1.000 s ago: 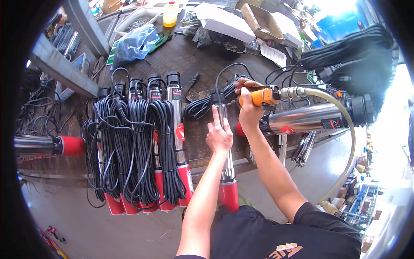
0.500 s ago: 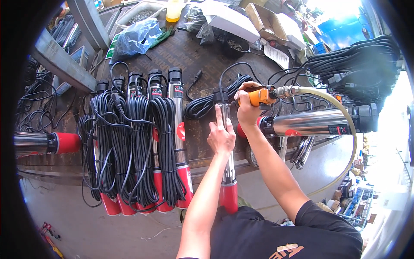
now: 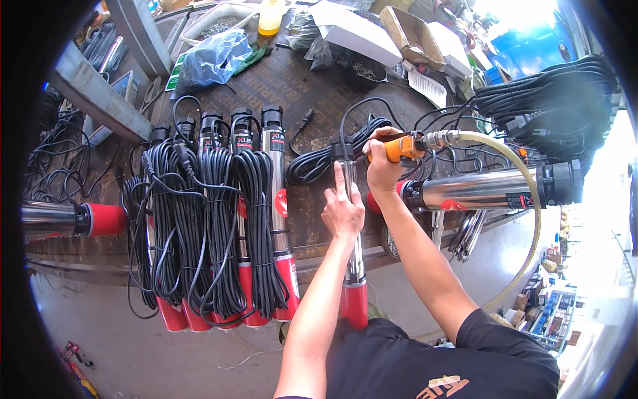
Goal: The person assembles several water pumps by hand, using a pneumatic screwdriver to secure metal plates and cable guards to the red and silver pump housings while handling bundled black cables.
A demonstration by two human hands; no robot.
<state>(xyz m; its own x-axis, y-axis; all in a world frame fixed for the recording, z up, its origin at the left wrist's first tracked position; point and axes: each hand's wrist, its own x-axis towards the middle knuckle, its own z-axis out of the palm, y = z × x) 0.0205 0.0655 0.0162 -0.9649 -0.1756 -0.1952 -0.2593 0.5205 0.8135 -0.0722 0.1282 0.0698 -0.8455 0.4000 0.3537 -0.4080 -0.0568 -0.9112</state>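
Observation:
A slim submersible pump (image 3: pixel 355 266) with a steel body, black top and red lower end lies lengthwise before me, its red end overhanging the bench edge toward my body. My left hand (image 3: pixel 343 211) grips its steel tube, index finger stretched along it toward the black top. My right hand (image 3: pixel 383 163) is closed round an orange air screwdriver (image 3: pixel 403 149), whose tip points left at the pump's upper end; my fingers hide whether it touches. A pale air hose (image 3: pixel 531 193) loops from the tool. Beside the pump's top lies its coiled black cable (image 3: pixel 312 166).
Several finished-looking pumps (image 3: pixel 274 143) with bundled black cables (image 3: pixel 219 233) lie side by side at left. A thicker steel pump (image 3: pixel 472 191) lies across the bench at right, below heaped cables (image 3: pixel 545 93). Cartons (image 3: pixel 412 33), a blue plastic bag (image 3: pixel 212 60) and a yellow-liquid bottle (image 3: pixel 270 20) stand behind.
Both hands keep their places on the pump and the air screwdriver. The view has shifted very slightly; the air hose's loop has swung a little inward to the left.

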